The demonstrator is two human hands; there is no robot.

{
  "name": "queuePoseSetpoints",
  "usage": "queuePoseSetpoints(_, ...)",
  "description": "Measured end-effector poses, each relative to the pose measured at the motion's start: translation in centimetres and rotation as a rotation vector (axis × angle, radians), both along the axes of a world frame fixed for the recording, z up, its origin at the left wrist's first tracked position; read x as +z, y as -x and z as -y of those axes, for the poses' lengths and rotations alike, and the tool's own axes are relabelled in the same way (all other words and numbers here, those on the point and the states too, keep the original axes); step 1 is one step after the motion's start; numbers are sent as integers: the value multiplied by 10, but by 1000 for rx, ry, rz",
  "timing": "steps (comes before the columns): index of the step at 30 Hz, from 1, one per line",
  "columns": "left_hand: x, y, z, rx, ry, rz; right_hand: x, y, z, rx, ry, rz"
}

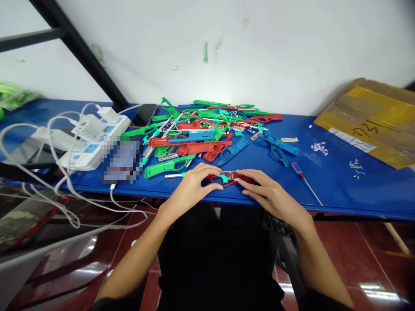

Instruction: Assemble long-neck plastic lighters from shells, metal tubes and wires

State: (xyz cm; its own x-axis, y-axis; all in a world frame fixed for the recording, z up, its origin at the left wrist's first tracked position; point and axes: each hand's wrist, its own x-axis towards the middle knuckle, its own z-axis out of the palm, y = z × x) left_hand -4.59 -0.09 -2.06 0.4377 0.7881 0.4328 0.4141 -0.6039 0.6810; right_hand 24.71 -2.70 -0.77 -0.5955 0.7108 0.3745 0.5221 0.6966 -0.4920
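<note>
Both hands rest at the front edge of the blue table [340,190], meeting on one red plastic lighter shell [218,178] with a teal trigger piece and thin white wire in it. My left hand [191,188] curls its fingers over the shell's left end. My right hand [264,190] pinches the right end. Behind them lies a heap of red, green and blue lighter shells [201,129] with metal tubes mixed in.
A red-handled screwdriver [304,181] lies right of my right hand. Small white parts [319,147] are scattered farther right, near a cardboard box [372,121]. At left are white power strips [90,138] with cables, a phone [122,162] and a black diagonal frame bar.
</note>
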Motion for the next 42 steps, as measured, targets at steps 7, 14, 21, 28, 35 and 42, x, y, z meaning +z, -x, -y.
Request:
queuePoseSetpoints(7,2,2,-2,-3,30,-22,1,1,2,-28,1,5)
queuePoseSetpoints(14,0,-2,-3,11,-14,-12,0,1,3,-25,-10,13)
queuePoseSetpoints(21,-2,-9,-1,64,-26,14,0,2,2,3,-8,31)
queuePoseSetpoints(28,-2,-9,-1,104,-21,55,3,3,3,-32,-40,128)
queuePoseSetpoints(35,-2,-12,1,104,-66,24,2,4,3,-20,-14,77)
queuePoseSetpoints(42,0,-11,2,64,-54,4,-4,1,3,3,-13,44)
